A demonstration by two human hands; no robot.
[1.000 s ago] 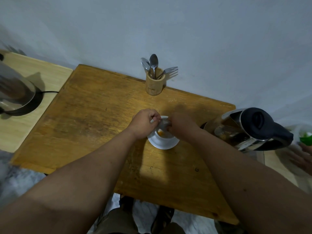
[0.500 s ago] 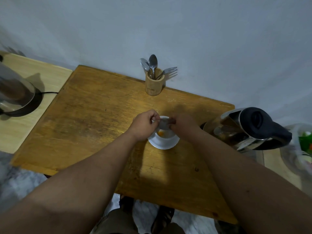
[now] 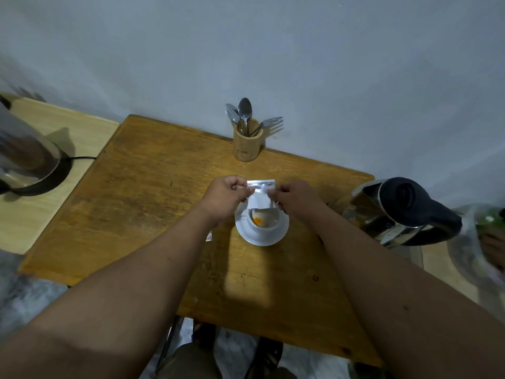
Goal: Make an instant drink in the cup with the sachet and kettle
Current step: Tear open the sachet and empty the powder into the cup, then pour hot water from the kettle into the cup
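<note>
Both hands hold the small silver foil sachet (image 3: 261, 194) upside down: the left hand (image 3: 226, 194) and the right hand (image 3: 293, 198) each pinch one upper corner, directly above the white ceramic cup (image 3: 263, 220) on its white saucer (image 3: 281, 235). Orange powder (image 3: 257, 221) already lies in the cup, so I judge the emptying step is almost finished; next comes hot water from the steel kettle with black lid (image 3: 396, 212), just right of the right hand. No writing on the sachet can be read.

Single head-worn wide-angle view, looking forward and steeply down from close above the worn brown wooden desk (image 3: 153, 203). It faces the pale grey wall (image 3: 300, 64); both forearms enter from the bottom edge. Edges distorted.
</note>
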